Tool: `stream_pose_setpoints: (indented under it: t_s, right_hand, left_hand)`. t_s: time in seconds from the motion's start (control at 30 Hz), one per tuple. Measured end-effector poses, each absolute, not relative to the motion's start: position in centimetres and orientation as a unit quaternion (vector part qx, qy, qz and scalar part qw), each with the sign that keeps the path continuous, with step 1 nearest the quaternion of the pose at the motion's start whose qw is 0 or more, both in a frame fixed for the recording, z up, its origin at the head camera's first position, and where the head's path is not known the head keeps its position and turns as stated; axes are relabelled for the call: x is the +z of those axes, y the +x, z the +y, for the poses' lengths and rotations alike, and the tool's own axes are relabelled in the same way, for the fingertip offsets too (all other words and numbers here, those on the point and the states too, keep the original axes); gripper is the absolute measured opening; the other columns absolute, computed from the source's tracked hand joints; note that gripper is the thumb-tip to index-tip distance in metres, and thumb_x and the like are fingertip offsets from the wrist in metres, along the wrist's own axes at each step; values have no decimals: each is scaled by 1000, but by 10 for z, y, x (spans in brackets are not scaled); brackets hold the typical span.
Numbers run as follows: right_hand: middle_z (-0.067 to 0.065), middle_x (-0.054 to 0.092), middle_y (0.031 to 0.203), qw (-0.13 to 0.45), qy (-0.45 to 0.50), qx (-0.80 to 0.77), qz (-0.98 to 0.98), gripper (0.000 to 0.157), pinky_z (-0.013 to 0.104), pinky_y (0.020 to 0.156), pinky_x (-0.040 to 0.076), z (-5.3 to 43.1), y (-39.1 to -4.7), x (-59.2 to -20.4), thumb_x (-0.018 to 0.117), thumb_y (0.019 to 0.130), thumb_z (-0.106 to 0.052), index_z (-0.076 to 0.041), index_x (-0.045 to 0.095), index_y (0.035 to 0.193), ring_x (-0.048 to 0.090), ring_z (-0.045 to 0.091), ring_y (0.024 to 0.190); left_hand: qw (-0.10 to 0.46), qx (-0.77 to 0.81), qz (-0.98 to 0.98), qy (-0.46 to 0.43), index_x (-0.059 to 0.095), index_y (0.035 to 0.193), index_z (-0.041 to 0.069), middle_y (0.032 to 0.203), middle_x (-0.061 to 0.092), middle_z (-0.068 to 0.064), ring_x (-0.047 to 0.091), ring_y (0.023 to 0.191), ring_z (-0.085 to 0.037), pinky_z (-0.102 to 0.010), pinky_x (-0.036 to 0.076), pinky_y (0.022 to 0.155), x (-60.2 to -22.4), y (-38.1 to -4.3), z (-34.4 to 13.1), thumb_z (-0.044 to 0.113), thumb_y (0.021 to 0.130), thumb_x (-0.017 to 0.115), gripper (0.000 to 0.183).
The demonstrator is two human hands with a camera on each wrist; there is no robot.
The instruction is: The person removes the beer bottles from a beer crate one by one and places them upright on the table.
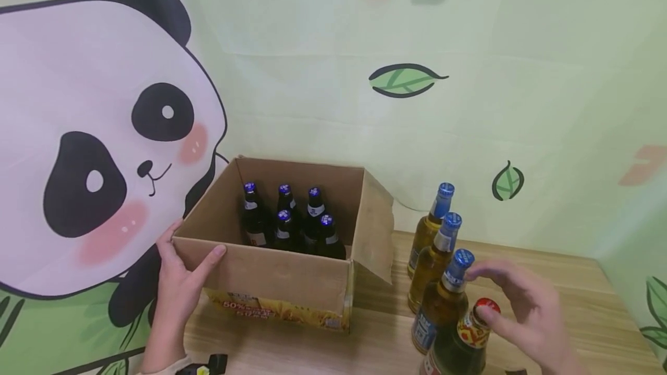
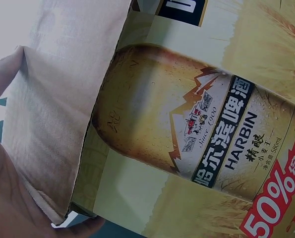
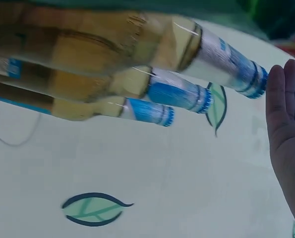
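My left hand grips the near left corner of an open cardboard box, thumb on the front flap. In the left wrist view that bare flap shows beside the box's printed beer picture. Several dark bottles with blue caps stand inside the box. To its right, a red-capped green bottle stands nearest me. My right hand is at its top, thumb overlapping the red cap. The fingers extend past it, tips near the blue cap of an amber bottle; they look fairly straight in the right wrist view.
Two more amber bottles with blue caps, a middle one and a far one, line up behind. The box's right flap folds outward towards them. Behind the wooden table hangs a green backdrop with a panda and leaves.
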State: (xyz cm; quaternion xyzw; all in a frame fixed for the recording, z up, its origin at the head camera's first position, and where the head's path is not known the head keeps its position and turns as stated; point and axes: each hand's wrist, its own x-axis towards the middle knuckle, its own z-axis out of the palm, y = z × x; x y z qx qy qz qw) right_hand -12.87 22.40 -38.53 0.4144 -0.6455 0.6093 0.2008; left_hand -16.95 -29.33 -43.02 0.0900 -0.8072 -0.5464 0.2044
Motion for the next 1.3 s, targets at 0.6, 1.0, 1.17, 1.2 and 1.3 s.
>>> stream_pose_setpoints:
  t_s: [0.6, 1.0, 1.17, 1.2, 1.3]
  right_hand:
    - [-2, 70, 105, 100, 621, 331, -703, 28, 21, 78, 54, 171, -189, -231, 71, 89, 2, -12, 68, 113, 66, 10, 89]
    - [-7, 72, 105, -135, 570, 217, -781, 18, 28, 89, 55, 56, -266, -210, 66, 98, -23, -12, 73, 111, 68, 5, 98]
    - [-6, 72, 103, -177, 551, 181, -795, 17, 24, 87, 55, 27, -287, -235, 68, 96, -23, -12, 74, 107, 68, 3, 94]
    - [-6, 72, 102, -185, 545, 177, -798, 16, 24, 86, 55, 23, -290, -240, 68, 96, -22, -12, 74, 107, 68, 3, 94]
    - [-7, 72, 101, -196, 536, 165, -805, 14, 23, 84, 55, 15, -299, -251, 68, 95, -20, -12, 74, 105, 68, 4, 93]
  left_hand:
    - [208, -544, -808, 89, 10, 156, 37, 153, 32, -13, 38, 134, -37, -69, 32, 108, -429, -170, -292, 37, 85, 80, 99]
    - [199, -542, -811, 97, 7, 157, 35, 155, 29, -15, 35, 136, -40, -70, 29, 109, -431, -171, -294, 40, 85, 80, 102]
    - [193, -543, -812, 99, 7, 157, 31, 154, 30, -17, 38, 134, -41, -69, 31, 107, -434, -170, -293, 40, 85, 81, 104]
    - [195, -542, -812, 96, 7, 157, 31, 153, 31, -16, 38, 133, -40, -69, 32, 108, -434, -170, -293, 40, 85, 81, 104]
    - [202, -536, -814, 92, 8, 157, 31, 154, 31, -16, 38, 134, -40, -69, 31, 108, -430, -172, -295, 41, 85, 81, 103]
